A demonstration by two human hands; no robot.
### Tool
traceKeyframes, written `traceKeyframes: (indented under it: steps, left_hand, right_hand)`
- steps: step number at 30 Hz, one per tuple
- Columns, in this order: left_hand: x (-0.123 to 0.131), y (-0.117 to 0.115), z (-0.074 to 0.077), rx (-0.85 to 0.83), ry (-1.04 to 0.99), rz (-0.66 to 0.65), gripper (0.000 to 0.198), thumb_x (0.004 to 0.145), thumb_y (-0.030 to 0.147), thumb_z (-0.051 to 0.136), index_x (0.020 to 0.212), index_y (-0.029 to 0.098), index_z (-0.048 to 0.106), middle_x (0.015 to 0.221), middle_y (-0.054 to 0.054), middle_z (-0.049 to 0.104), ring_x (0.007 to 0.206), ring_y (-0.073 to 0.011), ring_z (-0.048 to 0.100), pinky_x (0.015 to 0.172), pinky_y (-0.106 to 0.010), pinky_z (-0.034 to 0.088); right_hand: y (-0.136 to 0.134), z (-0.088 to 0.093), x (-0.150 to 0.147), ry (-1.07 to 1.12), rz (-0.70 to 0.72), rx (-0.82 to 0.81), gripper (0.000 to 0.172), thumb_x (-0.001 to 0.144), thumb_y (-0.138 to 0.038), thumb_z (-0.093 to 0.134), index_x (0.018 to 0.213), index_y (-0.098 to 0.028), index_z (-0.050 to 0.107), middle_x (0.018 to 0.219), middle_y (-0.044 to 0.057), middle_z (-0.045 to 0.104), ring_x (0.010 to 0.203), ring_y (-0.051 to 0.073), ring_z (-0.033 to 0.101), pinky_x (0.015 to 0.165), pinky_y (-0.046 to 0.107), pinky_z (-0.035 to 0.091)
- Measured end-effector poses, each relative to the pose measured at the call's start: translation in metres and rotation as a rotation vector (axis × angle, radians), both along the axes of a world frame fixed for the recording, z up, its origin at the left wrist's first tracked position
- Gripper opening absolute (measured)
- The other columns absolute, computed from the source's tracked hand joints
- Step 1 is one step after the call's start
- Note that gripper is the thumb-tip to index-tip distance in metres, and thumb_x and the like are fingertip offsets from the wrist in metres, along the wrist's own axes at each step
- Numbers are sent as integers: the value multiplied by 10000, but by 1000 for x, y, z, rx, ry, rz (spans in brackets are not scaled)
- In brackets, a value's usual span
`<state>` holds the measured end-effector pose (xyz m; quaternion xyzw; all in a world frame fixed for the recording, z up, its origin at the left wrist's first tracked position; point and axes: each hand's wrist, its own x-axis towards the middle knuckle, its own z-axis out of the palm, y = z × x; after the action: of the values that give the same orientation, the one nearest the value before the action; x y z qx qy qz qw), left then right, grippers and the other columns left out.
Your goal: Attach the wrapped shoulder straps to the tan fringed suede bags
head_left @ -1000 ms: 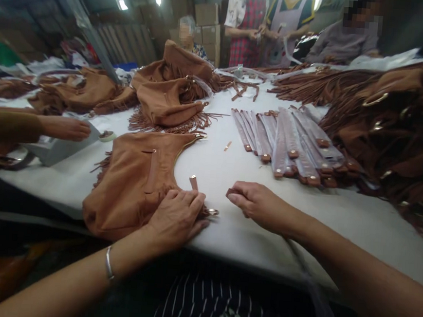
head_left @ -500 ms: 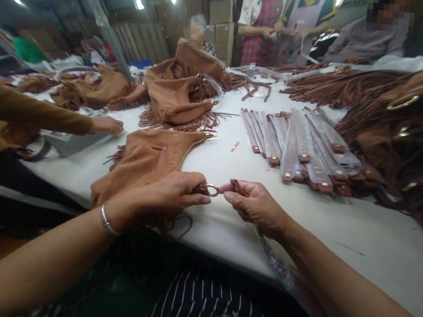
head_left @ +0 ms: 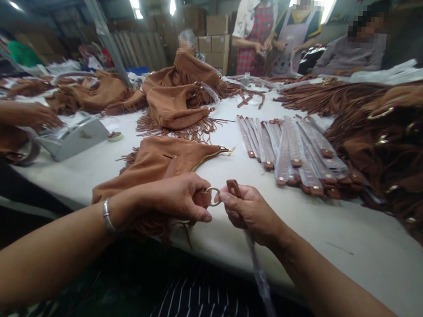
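A tan suede fringed bag [head_left: 160, 162] lies on the white table [head_left: 337, 237] in front of me. My left hand [head_left: 174, 197] grips the bag's near corner, where a metal ring [head_left: 213, 196] sticks out. My right hand [head_left: 253, 213] pinches the brown end tab of a plastic-wrapped strap [head_left: 261, 274], held right against the ring. The strap hangs down from my right hand over the table's edge.
A row of wrapped straps [head_left: 296, 153] lies to the right. Heaps of brown fringed bags [head_left: 399, 144] fill the right side and the far middle [head_left: 179, 97]. A co-worker's hand [head_left: 35, 115] is at the left by a grey box [head_left: 74, 138]. Several people stand at the far end.
My left hand lifted the bag's corner with the ring off the table. My right hand brought the strap end up to the ring. The co-worker's hand drew back to the left.
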<state>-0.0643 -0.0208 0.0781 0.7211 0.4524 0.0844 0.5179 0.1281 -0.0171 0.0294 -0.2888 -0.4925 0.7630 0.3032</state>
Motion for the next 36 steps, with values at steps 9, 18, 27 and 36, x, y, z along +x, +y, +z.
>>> traceKeyframes:
  steps: [9, 18, 27, 36]
  left_hand:
    - [-3, 7, -10, -247, -144, 21, 377, 635, 341, 757, 725, 150, 444, 583, 79, 361, 492, -46, 329, 432, -175, 254]
    - [-4, 12, -18, -311, -129, -39, 384, 629, 363, 763, 742, 146, 466, 578, 67, 416, 480, -59, 387, 418, -174, 280]
    - [-1, 11, -20, -216, -142, -27, 369, 645, 366, 747, 725, 150, 459, 574, 76, 369, 499, -53, 336, 432, -172, 248]
    - [4, 10, -16, -139, 46, -133, 314, 665, 369, 713, 716, 147, 498, 571, 57, 457, 501, -74, 410, 431, -177, 270]
  right_hand:
    - [0, -7, 2, 105, -5, -119, 247, 783, -370, 622, 768, -152, 505, 436, -87, 383, 332, 22, 201, 333, 155, 143]
    - [9, -7, 6, 95, 13, -154, 230, 821, -366, 586, 800, -139, 555, 434, -86, 380, 314, 16, 176, 305, 139, 157]
    - [-11, -10, 2, 52, -39, -109, 279, 787, -409, 633, 796, -152, 525, 451, -85, 402, 340, 18, 207, 324, 144, 149]
    - [10, 4, 11, -187, 16, -111, 319, 791, -449, 596, 788, -134, 553, 475, -72, 422, 322, 11, 225, 313, 136, 153]
